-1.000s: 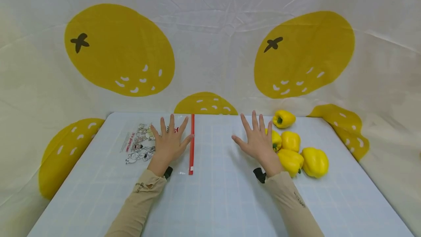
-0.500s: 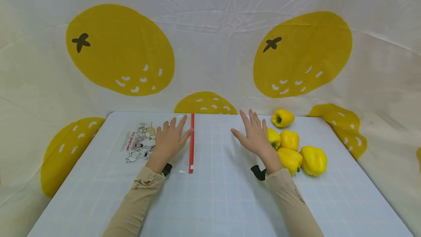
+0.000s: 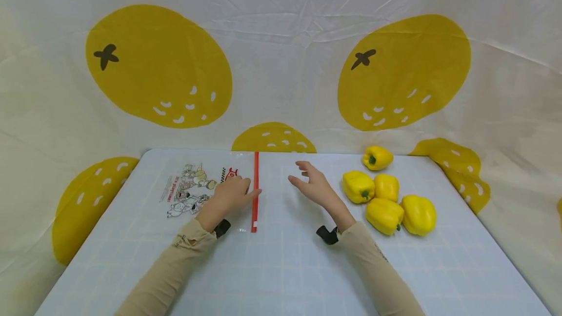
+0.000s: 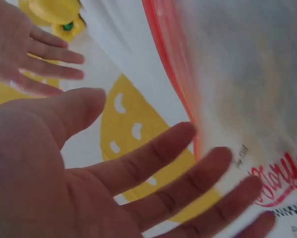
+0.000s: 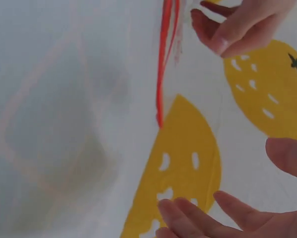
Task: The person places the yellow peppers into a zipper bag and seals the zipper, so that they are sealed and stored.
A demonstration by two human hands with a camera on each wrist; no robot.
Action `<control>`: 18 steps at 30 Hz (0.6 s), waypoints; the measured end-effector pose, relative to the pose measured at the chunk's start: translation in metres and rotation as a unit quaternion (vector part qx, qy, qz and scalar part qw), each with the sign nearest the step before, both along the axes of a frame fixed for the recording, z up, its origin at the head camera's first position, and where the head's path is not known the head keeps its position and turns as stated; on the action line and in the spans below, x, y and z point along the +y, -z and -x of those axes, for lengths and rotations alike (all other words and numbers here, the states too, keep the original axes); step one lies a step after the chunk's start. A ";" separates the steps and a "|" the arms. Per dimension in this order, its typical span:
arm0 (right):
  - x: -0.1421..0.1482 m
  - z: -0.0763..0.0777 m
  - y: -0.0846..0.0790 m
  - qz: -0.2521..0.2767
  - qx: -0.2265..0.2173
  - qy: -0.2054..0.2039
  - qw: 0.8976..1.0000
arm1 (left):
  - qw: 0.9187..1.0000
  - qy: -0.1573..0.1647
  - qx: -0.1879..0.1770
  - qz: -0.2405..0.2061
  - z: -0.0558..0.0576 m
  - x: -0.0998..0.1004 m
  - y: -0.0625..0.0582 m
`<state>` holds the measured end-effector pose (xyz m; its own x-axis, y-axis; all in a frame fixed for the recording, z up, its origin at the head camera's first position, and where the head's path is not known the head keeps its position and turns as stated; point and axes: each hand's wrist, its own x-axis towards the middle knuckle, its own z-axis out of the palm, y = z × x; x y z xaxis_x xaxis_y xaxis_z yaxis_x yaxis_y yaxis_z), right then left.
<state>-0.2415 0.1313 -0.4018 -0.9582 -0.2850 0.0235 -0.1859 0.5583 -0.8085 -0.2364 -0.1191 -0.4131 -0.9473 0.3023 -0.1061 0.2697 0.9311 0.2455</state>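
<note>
A clear plastic zipper bag (image 3: 239,216) with a red slider strip (image 3: 255,208) and printed cartoon figures lies flat on the left of the table. Over its right part hovers my left hand (image 3: 228,196), fingers bent loosely, thumb toward the strip; the left wrist view shows these fingers (image 4: 158,153) apart with nothing between them. My right hand (image 3: 316,187) is in the air right of the strip, relaxed and holding nothing, its palm turned toward the left hand. Several yellow bell peppers (image 3: 385,216) sit to the right of it, one pepper (image 3: 377,158) apart at the back.
The table (image 3: 281,267) has a pale checked cover. Behind it and along the sides hangs a white cloth (image 3: 285,77) printed with large yellow fruit. A black wrist camera (image 3: 327,234) sits under the right wrist, another camera (image 3: 223,228) under the left.
From spread fingers, both hands have loosened and bent. My right hand has moved left, away from the peppers; my left hand has dropped slightly nearer. Bag and peppers stay put.
</note>
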 end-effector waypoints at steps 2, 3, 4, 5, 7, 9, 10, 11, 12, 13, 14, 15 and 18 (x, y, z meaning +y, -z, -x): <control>-0.008 0.000 0.003 0.034 -0.049 -0.006 0.998 | 0.999 -0.009 -0.027 0.024 -0.002 0.006 0.001; -0.012 0.000 0.004 0.055 -0.076 -0.009 0.996 | 0.999 -0.015 -0.037 0.036 -0.003 0.009 0.001; -0.016 -0.001 0.006 0.079 -0.104 -0.014 0.991 | 0.997 -0.023 -0.048 0.049 -0.006 0.011 0.002; -0.020 -0.002 0.008 0.104 -0.133 -0.020 0.985 | 0.996 -0.033 -0.060 0.057 -0.009 0.014 0.002; -0.029 -0.003 0.012 0.164 -0.188 -0.039 0.968 | 0.994 -0.049 -0.070 0.068 -0.015 0.017 0.003; -0.035 -0.003 0.017 0.225 -0.240 -0.054 0.943 | 0.993 -0.057 -0.068 0.079 -0.021 0.020 0.005; -0.038 -0.003 0.020 0.252 -0.266 -0.060 0.929 | 0.992 -0.059 -0.066 0.085 -0.025 0.021 0.007; -0.041 -0.002 0.023 0.276 -0.287 -0.062 0.915 | 0.992 -0.059 -0.060 0.089 -0.028 0.022 0.008; -0.043 -0.001 0.025 0.298 -0.304 -0.065 0.903 | 0.993 -0.057 -0.052 0.093 -0.030 0.023 0.010; -0.044 -0.001 0.028 0.315 -0.321 -0.063 0.891 | 0.993 -0.055 -0.044 0.096 -0.032 0.024 0.012; -0.045 -0.001 0.029 0.329 -0.334 -0.060 0.881 | 0.993 -0.053 -0.036 0.100 -0.034 0.024 0.014; -0.046 -0.001 0.031 0.342 -0.345 -0.057 0.872 | 0.993 -0.051 -0.029 0.100 -0.035 0.024 0.016; -0.044 -0.004 0.035 0.376 -0.369 -0.062 0.848 | 0.994 -0.047 -0.018 0.094 -0.037 0.024 0.021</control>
<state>-0.2370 0.0874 -0.4368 -0.7553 -0.5541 -0.3501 0.5058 -0.1529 -0.8490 -0.1992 -0.0953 -0.4336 -0.9650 0.1849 -0.1861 0.1743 0.9821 0.0718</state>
